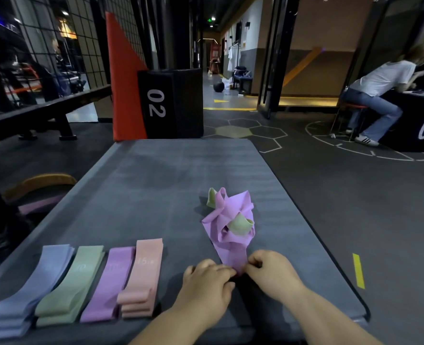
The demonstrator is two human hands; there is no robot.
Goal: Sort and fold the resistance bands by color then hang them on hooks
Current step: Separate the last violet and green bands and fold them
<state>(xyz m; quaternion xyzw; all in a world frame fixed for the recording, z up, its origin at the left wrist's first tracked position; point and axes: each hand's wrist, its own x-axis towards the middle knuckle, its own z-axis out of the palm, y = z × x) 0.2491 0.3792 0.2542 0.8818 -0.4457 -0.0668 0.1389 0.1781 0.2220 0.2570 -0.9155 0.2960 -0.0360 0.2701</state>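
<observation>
At the near end of the purple band (233, 255), the tip is pinched by fingers (220, 269) of the left hand (206, 282) and right hand (273, 272). Beyond, a green band (240, 224) is caught in it; the tangle could be tightened by pulling.

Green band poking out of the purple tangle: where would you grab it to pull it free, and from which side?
Probably take the green band by its raised loop, from above and the right. That curled rim stands clear of the purple tangle, while the rest is buried under purple folds. The left hand and right hand both pinch the tangle's near end.
</observation>
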